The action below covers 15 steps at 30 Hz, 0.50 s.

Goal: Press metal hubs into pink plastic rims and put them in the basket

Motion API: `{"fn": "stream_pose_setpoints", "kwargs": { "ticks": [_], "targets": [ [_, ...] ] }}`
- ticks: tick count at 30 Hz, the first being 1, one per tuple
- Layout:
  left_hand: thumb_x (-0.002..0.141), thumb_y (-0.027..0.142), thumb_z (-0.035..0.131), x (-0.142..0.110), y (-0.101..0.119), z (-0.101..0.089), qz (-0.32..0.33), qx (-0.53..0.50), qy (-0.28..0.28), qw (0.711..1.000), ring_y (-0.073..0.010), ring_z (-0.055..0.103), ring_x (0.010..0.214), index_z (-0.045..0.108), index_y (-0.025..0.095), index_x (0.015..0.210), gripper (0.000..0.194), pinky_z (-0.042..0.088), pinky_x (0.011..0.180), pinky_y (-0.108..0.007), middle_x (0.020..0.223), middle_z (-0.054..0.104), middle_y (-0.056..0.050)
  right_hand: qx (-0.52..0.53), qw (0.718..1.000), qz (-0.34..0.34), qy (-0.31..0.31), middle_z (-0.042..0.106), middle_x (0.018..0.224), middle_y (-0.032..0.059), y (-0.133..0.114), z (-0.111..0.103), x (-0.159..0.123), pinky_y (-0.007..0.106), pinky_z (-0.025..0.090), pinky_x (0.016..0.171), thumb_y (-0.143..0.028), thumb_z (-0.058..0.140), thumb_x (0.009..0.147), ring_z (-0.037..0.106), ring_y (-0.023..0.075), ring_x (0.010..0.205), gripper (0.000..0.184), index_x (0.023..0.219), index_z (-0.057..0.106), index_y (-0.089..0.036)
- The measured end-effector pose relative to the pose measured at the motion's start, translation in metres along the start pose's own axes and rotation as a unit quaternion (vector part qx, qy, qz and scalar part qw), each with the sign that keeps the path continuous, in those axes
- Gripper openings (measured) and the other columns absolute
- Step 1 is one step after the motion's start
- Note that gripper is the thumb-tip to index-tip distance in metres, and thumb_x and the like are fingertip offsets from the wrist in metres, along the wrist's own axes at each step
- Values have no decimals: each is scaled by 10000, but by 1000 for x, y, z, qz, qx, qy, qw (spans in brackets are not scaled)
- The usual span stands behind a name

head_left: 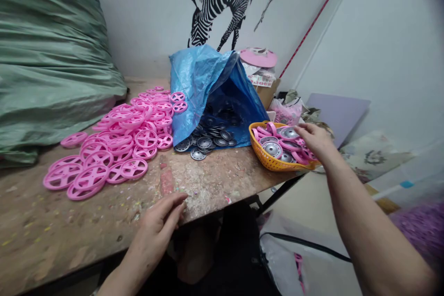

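Observation:
My right hand (pixel 314 138) is at the right side of a yellow plastic basket (pixel 268 161), its fingertips at the edge of a pink toy wheel with a silver hubcap (pixel 289 133). That wheel lies tilted on top of others like it in the basket; the underside of my grip is hidden. At the table's front edge, my left hand (pixel 164 217) is loosely curved, thumb apart from the fingers, with nothing seen in it. To its upper left spreads a heap of pink wheel rims (pixel 120 132). Silver and dark hubcaps (pixel 204 142) spill from a blue plastic bag (pixel 194 83).
The worn wooden table (pixel 138 210) ends just past the basket. A large green sack (pixel 52 64) stands at the left. Behind the basket are a cardboard box (pixel 268 92) and bagged items. Below, a clear plastic bag (pixel 322 268) hangs beside my lap.

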<state>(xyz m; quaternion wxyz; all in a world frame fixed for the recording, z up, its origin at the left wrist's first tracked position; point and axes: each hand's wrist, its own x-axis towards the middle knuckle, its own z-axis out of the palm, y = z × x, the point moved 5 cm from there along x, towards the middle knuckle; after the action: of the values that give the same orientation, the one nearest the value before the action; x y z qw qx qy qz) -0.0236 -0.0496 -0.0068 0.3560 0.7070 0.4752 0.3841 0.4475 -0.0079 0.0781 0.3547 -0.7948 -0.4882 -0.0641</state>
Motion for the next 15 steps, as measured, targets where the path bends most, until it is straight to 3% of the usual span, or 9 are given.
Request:
{"fn": "stream_pose_setpoints", "kwargs": {
  "ticks": [2,4,7,10,15],
  "targets": [
    [885,406,544,-1,-1,-1,9,5,0,1000,-161,653,583,720,195,1024,308,560,510,-249,756,716,-40,-97,995,17,-16,742,1041,177,2,4,-4,448,491,859,-461,534,879,670,333,993,453,1123,733,-136],
    [895,396,541,-2,-2,-2,16,11,1,1000,-163,659,593,723,203,1028,297,561,520,-253,777,724,-43,-109,994,17,-8,738,1097,168,-3,6,-15,451,482,887,-430,509,900,659,338,1042,436,1157,729,-157],
    [912,371,529,-2,-4,-5,34,47,6,998,-175,683,651,723,216,1040,279,576,581,-273,850,745,-52,-52,996,-65,40,738,1111,140,-30,5,-38,429,482,915,-365,495,911,658,310,1052,373,1111,741,-167],
    [930,338,508,4,-3,-10,84,105,23,991,-218,714,853,715,206,1038,269,593,759,-334,971,753,-79,19,982,-178,59,743,1068,118,-69,7,-70,412,477,937,-328,514,916,664,282,1031,296,1036,742,-182],
    [968,298,426,31,0,-19,150,255,42,954,-285,637,1100,676,138,1118,333,525,958,-451,1147,696,-151,132,953,-262,-76,746,1000,68,-125,43,-127,360,508,871,-290,521,947,686,229,936,212,998,712,-213]
  ]
}}
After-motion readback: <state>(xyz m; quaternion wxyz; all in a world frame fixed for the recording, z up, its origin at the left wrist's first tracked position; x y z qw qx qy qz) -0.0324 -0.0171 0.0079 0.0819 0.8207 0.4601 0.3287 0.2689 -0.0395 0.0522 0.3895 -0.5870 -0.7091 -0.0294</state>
